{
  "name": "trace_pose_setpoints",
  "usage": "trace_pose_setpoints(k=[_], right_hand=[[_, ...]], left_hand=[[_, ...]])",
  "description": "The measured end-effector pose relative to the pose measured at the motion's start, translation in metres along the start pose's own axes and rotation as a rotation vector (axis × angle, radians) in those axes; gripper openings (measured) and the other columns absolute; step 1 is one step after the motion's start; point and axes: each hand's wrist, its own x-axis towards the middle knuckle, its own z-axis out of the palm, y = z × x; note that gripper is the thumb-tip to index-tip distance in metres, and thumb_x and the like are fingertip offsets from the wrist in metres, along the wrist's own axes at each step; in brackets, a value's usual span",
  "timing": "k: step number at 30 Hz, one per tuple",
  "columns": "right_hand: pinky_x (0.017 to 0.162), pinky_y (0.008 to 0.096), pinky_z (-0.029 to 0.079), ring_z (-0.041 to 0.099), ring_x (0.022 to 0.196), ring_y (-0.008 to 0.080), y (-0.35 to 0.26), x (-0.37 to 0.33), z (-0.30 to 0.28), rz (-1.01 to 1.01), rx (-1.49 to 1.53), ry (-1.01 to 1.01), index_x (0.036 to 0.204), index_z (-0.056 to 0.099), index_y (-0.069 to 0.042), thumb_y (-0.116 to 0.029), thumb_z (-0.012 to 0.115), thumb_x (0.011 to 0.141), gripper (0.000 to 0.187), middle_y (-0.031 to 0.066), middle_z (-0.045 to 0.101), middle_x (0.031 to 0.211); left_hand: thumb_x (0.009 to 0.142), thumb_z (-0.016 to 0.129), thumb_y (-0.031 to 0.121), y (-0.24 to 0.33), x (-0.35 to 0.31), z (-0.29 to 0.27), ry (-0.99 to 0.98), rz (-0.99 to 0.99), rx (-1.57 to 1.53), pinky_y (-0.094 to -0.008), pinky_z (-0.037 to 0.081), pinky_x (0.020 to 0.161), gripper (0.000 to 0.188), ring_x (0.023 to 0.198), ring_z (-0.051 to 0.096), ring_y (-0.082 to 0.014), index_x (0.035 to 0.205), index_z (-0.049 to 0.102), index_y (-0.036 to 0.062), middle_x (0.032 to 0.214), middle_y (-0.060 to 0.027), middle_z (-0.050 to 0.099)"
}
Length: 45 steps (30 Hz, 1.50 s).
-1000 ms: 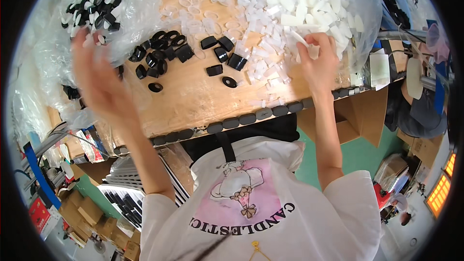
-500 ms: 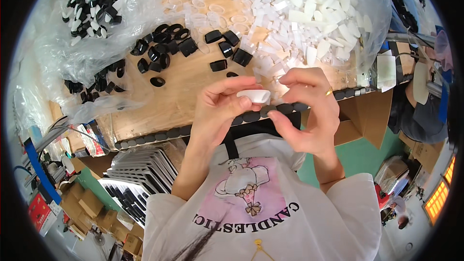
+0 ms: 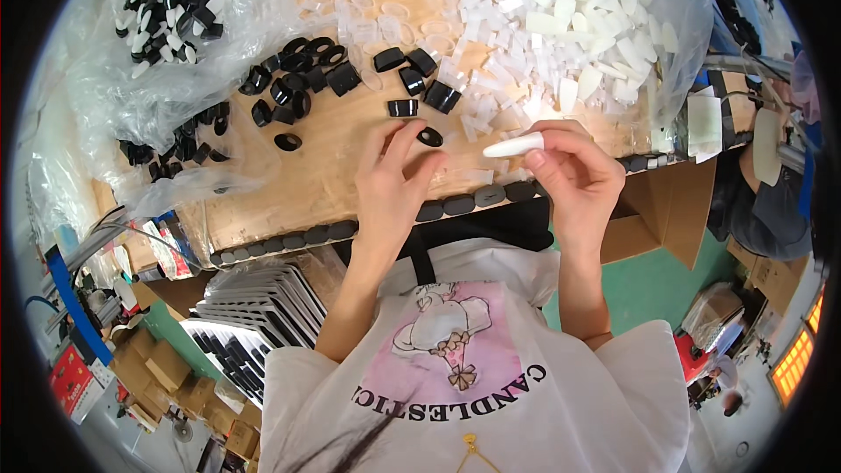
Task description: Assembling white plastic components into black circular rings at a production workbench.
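My right hand (image 3: 580,171) pinches a slim white oval piece (image 3: 513,145) between thumb and fingers, its tapered end pointing left. Over the wooden tabletop (image 3: 333,158), my left hand (image 3: 392,177) has its fingers and thumb apart and holds nothing. A small black oval ring (image 3: 429,137) lies just beside those fingertips; whether they touch it, I cannot tell. Beyond the left hand sit several glossy black ring-shaped pieces (image 3: 402,109). More black rings (image 3: 299,79) are gathered farther left.
Loose white oval pieces (image 3: 613,31) and clear plastic parts (image 3: 495,88) heap up at the far right. Plastic sheeting (image 3: 88,105) covers the left side, with a black and white pile (image 3: 175,4) on it. Dark oval pads (image 3: 459,204) line the table's near edge.
The white piece has passed from my left hand to my right, which has closed on it. My left hand has let go and opened near the black ring.
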Motion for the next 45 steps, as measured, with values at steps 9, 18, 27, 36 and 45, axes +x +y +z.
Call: trace_pose_setpoints(k=[9, 18, 27, 36, 45], right_hand=[[0.078, 0.0237, 0.051, 0.061, 0.088, 0.0132, -0.008, -0.011, 0.015, 0.011, -0.051, 0.041, 0.096, 0.064, 0.007, 0.013, 0.065, 0.084, 0.013, 0.0143, 0.063, 0.108], [0.072, 0.0314, 0.050, 0.062, 0.082, 0.0231, -0.037, -0.027, 0.042, -0.399, -0.344, -0.016, 0.091, 0.066, 0.006, 0.014, 0.073, 0.073, 0.021, 0.0154, 0.064, 0.097], [0.065, 0.0337, 0.050, 0.061, 0.077, 0.0267, -0.025, -0.025, 0.043, -0.567, -0.451, -0.101, 0.089, 0.067, 0.004, 0.011, 0.077, 0.065, 0.027, 0.0141, 0.065, 0.094], [0.080, 0.0314, 0.054, 0.065, 0.091, 0.0205, -0.017, -0.031, 0.042, -0.124, -0.245, -0.180, 0.101, 0.060, 0.003, 0.013, 0.073, 0.074, 0.031, 0.0148, 0.065, 0.105], [0.083, 0.0308, 0.055, 0.064, 0.092, 0.0170, -0.011, -0.028, 0.050, 0.075, 0.066, -0.146, 0.112, 0.049, 0.003, 0.014, 0.075, 0.073, 0.048, 0.0133, 0.064, 0.103]], left_hand=[[0.086, 0.072, 0.005, 0.000, -0.019, -0.012, -0.094, -0.249, -0.737, -0.0312, 0.056, 0.073, 0.034, 0.084, 0.068, -0.0217, 0.118, 0.062, 0.0007, 0.104, -0.0083, 0.066], [0.091, 0.068, 0.015, 0.024, -0.034, -0.017, -0.138, -0.429, -1.544, -0.0423, 0.054, 0.091, 0.041, 0.109, 0.063, -0.0332, 0.128, 0.057, 0.0003, 0.116, -0.0194, 0.064], [0.086, 0.072, 0.006, 0.023, -0.040, -0.019, -0.111, -0.376, -1.554, -0.0398, 0.051, 0.094, 0.036, 0.107, 0.063, -0.0281, 0.121, 0.064, 0.0006, 0.119, -0.0162, 0.065], [0.084, 0.073, 0.000, 0.030, -0.041, -0.024, -0.034, -0.413, -1.298, -0.0281, 0.050, 0.088, 0.035, 0.100, 0.063, -0.0168, 0.118, 0.066, -0.0030, 0.111, -0.0098, 0.065], [0.087, 0.072, 0.005, 0.034, -0.027, -0.029, -0.088, -0.353, -1.248, -0.0249, 0.050, 0.080, 0.049, 0.090, 0.059, -0.0119, 0.132, 0.054, -0.0015, 0.095, -0.0033, 0.061]])
